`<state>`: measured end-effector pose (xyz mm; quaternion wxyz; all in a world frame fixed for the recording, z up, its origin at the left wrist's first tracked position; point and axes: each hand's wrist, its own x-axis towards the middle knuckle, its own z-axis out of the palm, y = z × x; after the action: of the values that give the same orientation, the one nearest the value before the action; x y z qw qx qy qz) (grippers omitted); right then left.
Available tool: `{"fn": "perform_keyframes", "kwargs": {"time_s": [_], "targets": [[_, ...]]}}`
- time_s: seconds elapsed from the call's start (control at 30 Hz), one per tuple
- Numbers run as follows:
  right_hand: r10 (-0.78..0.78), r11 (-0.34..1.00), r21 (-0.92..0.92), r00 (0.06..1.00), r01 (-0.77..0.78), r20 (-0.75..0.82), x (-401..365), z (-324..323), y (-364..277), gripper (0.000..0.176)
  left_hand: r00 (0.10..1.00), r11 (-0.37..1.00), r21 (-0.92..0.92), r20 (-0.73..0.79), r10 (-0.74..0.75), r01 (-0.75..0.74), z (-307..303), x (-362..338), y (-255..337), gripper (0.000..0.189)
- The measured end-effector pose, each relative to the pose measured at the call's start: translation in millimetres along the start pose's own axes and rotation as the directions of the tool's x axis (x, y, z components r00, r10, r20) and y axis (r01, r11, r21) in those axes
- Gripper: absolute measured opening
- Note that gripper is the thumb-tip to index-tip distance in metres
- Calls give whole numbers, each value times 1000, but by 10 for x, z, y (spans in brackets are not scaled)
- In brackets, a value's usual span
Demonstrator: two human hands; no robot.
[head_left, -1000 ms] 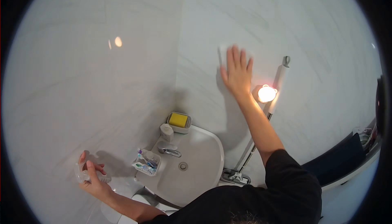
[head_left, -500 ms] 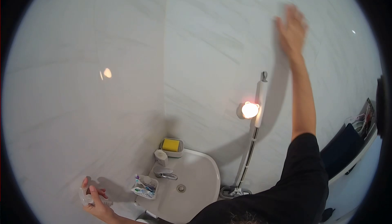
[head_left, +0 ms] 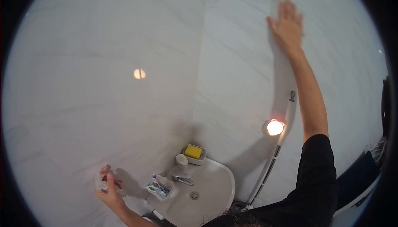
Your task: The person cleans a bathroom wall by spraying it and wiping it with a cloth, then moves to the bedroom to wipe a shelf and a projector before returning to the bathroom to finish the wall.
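Before me: sink [head_left: 213, 185] | on its left side: tap [head_left: 182, 179] | behind tap: bottle [head_left: 181, 162] | right of bottle, further back: dish [head_left: 200, 159] with sponge [head_left: 193, 151] in it | left of tap, nearer me: basket [head_left: 164, 196] holding toothbrushes [head_left: 156, 181] | right of sink: pole [head_left: 272, 162] | by pole: lamp [head_left: 275, 127]

You wear a black top [head_left: 286, 206] whose short right sleeve [head_left: 317, 160] ends near the elbow. Your left hand [head_left: 108, 191] and right hand [head_left: 288, 30] are bare. Dark wisps of hair [head_left: 248, 222] show below.
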<state>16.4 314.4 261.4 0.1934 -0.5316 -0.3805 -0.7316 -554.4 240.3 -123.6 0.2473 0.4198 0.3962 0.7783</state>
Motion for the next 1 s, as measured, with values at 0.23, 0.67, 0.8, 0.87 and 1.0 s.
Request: {"fn": "perform_keyframes", "kwargs": {"time_s": [0.23,0.67,0.8,0.87,1.0], "targets": [[-27,799,601,999,34,-20,527,543,-1237,54,1000,1000,13,13,-4,4,51,-19,96,25],[281,114,992,955,61,-91,903,-1900,-3425,69,992,991,109,97,-84,73,-3,4,235,28],[162,483,866,958,130,-235,864,-1908,-3356,68,986,987,122,113,-120,106,8,14,290,33],[190,167,985,980,32,-64,863,-1523,-3174,68,986,980,142,72,-153,141,-10,-9,274,35],[392,152,912,870,-382,299,664,-423,-3192,68,986,972,164,-49,-161,167,-283,-465,443,37]]}}
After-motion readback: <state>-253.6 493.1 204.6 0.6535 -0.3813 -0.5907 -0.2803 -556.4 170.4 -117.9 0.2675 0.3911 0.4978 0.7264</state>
